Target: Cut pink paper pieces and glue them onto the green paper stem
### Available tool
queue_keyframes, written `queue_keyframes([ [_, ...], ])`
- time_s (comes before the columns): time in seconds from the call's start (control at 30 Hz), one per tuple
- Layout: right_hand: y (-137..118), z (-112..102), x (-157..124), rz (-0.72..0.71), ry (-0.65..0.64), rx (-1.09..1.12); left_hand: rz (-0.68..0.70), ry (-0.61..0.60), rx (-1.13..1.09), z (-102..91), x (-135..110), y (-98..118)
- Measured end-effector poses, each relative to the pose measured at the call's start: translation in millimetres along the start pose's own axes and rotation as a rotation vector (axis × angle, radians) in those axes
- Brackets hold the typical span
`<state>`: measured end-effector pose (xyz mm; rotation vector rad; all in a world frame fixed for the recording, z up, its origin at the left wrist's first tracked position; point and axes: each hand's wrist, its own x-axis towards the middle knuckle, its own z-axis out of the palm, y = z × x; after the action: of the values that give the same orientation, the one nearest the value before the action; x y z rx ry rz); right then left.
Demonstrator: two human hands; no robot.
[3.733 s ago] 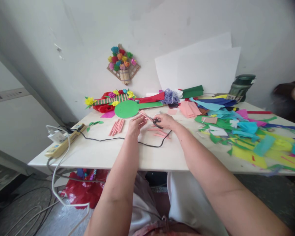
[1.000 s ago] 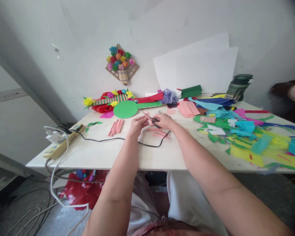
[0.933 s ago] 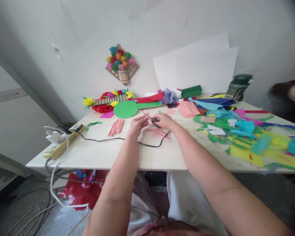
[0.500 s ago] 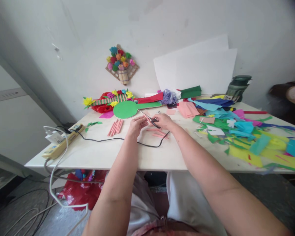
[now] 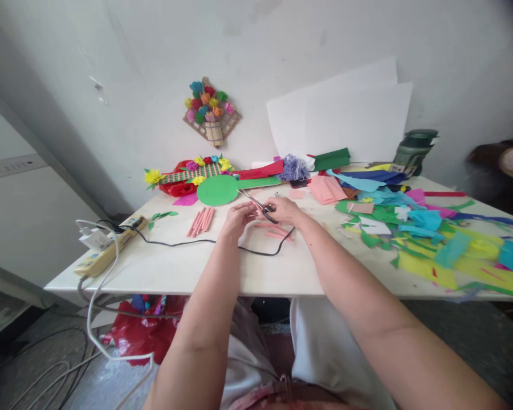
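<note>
Right hand: I see my right hand with its fingers curled through the black handles of the scissors; the blades point up-left toward the green disc.
Left hand: my left hand has its fingertips drawn together on a small pink piece right at the blades, mid-table; most of the piece is hidden.
Close by: loose pink strips lie just below the right hand, and the pink rolled sticks lie apart to the left.
Cable: a black cable crosses in front of both hands.
Left edge: the power strip sits at the corner.
Open room: the table is bare from the cable to the front edge.
Right side: paper scraps spread out to the front edge.
</note>
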<state>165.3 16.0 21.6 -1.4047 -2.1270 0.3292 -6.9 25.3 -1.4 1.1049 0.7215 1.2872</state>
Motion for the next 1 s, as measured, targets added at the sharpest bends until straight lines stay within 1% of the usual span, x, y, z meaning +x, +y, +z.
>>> queue_keyframes([
  [0.23,-1.1,-1.0,-0.5,0.002,0.003,0.006,-0.001,-0.015,-0.005,1.1,-0.8,0.6],
  [0.43,1.3,7.0,2.8,-0.052,0.047,0.102,-0.002,-0.021,-0.017,1.2,-0.7,0.3],
  [0.53,3.4,8.5,4.7,-0.028,0.087,0.112,-0.007,-0.010,-0.025,1.6,-0.7,0.8],
  [0.67,12.4,-0.3,5.9,0.110,0.212,0.046,-0.014,0.024,-0.061,1.8,-0.1,1.5],
  [0.73,19.9,-7.5,5.9,0.216,0.275,-0.030,-0.011,0.034,-0.074,1.5,0.4,1.7],
  [0.8,28.1,-14.2,5.2,0.337,0.304,-0.130,-0.009,0.038,-0.080,0.8,1.2,1.6],
  [0.83,31.9,-17.1,4.8,0.386,0.293,-0.182,-0.009,0.039,-0.083,0.3,1.7,1.3],
  [1.0,43.7,-25.1,2.7,0.558,0.112,-0.366,-0.003,0.050,-0.107,-3.2,3.9,-0.9],
])
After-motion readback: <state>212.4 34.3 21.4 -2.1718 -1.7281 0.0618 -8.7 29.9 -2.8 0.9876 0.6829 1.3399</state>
